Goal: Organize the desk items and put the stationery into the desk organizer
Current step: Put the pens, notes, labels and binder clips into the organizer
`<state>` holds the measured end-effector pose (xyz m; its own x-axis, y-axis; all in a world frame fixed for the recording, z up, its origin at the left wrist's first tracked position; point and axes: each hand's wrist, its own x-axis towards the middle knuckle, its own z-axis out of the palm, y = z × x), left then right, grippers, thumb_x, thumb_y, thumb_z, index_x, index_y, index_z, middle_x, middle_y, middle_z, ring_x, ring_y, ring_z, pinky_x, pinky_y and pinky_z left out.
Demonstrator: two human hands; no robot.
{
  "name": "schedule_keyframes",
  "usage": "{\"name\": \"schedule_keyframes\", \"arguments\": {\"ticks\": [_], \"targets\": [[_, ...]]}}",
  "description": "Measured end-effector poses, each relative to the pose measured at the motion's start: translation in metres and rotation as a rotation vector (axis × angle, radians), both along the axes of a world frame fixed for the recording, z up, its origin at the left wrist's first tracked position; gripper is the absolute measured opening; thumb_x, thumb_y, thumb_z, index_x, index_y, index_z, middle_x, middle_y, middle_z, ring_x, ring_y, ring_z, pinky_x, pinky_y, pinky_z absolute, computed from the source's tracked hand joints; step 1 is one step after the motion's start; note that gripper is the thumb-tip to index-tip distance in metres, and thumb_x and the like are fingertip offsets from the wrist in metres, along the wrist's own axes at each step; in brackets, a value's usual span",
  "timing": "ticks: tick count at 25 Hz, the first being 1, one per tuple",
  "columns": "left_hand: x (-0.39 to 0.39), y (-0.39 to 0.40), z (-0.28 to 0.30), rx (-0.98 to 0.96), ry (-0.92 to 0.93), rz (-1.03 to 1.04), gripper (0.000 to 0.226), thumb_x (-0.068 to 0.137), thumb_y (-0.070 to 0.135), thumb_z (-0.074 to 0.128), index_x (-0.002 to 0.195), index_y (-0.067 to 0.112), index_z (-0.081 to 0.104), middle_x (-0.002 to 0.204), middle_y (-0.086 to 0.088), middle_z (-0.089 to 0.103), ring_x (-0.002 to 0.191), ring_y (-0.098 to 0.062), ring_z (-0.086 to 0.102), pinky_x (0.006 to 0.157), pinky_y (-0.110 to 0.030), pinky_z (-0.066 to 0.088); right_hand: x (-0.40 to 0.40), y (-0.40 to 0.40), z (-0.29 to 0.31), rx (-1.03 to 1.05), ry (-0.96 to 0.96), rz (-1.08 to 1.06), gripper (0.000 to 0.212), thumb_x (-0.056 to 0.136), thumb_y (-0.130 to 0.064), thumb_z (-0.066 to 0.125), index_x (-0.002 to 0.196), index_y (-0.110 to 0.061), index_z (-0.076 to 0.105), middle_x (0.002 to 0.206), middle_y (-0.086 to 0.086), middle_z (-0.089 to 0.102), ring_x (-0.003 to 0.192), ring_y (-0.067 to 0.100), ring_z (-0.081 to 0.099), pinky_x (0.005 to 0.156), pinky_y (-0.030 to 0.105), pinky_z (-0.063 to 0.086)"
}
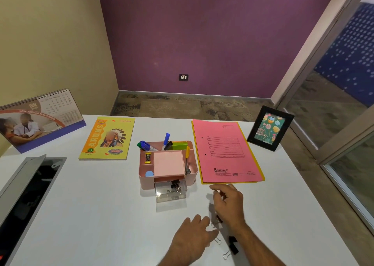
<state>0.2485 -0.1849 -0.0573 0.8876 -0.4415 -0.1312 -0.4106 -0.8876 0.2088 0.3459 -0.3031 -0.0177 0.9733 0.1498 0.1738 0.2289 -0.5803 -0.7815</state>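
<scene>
Near the pink plastic desk organizer, the right hand is hovering with loosely curled fingers, holding nothing visible. The left hand is resting flat, fingers straight, touching black metal binder clips.

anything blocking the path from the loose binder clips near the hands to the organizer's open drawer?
Nothing visible does. The binder clips lie on bare table by the left hand and right hand. The clear drawer of the organizer is pulled out, top open, already holding clips, with only bare table between.
</scene>
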Motion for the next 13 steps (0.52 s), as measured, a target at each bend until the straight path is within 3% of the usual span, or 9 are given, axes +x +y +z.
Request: {"name": "schedule_keyframes", "arguments": {"ticks": [2,4,6,9,11,13], "targets": [[-0.002,0.002,0.001,0.028,-0.018,0.026,0.025,0.083,0.032,0.071,0.105,0.024,0.063,0.105,-0.006,0.057,0.092,-0.029,0.057,0.059,-0.038,0.039,-0.006,-0.006,0.0,0.04,0.072,-0.043,0.024,0.084,-0.003,0.067,0.09,-0.024,0.078,0.091,-0.009,0.073,0.077,0.009,0.066,0.075,0.031,0.057],[-0.003,0.003,0.004,-0.069,0.068,0.163,0.022,0.09,0.024,0.061,0.109,0.014,0.06,0.111,-0.009,0.055,0.101,-0.031,0.053,0.067,-0.042,0.04,-0.014,-0.01,-0.002,0.076,0.151,-0.038,0.035,0.084,0.001,0.067,0.083,-0.033,0.074,0.087,-0.015,0.073,0.082,0.002,0.066,0.073,0.025,0.055],[-0.003,0.008,0.007,-0.202,0.118,0.296,0.018,0.09,0.023,0.056,0.106,0.015,0.06,0.11,-0.005,0.056,0.103,-0.027,0.054,0.078,-0.04,0.044,-0.022,-0.013,-0.008,0.036,0.181,-0.004,0.035,0.082,-0.002,0.07,0.083,-0.037,0.072,0.087,-0.018,0.073,0.083,0.001,0.065,0.075,0.028,0.056],[-0.007,0.019,0.019,-0.511,0.032,0.485,0.01,0.085,0.028,0.058,0.092,0.024,0.064,0.091,0.011,0.056,0.087,-0.011,0.058,0.078,-0.028,0.049,-0.027,-0.02,-0.019,-0.255,0.125,0.003,0.021,0.083,-0.016,0.071,0.101,-0.028,0.074,0.103,-0.011,0.072,0.096,0.008,0.063,0.091,0.033,0.054],[-0.006,0.027,0.031,-0.661,-0.068,0.526,0.01,0.083,0.034,0.063,0.089,0.027,0.067,0.086,0.017,0.056,0.079,-0.003,0.056,0.073,-0.018,0.048,-0.028,-0.027,-0.022,-0.43,0.145,-0.001,0.029,0.085,-0.022,0.066,0.114,-0.025,0.07,0.119,-0.01,0.067,0.113,0.014,0.057,0.097,0.029,0.048],[0.0,0.039,0.045,-0.741,-0.2,0.536,0.011,0.083,0.037,0.067,0.088,0.028,0.071,0.084,0.02,0.059,0.075,0.0,0.057,0.07,-0.014,0.049,-0.028,-0.032,-0.022,-0.524,0.21,0.034,0.035,0.085,-0.022,0.062,0.119,-0.026,0.068,0.123,-0.012,0.065,0.118,0.016,0.054,0.096,0.03,0.048]]}}
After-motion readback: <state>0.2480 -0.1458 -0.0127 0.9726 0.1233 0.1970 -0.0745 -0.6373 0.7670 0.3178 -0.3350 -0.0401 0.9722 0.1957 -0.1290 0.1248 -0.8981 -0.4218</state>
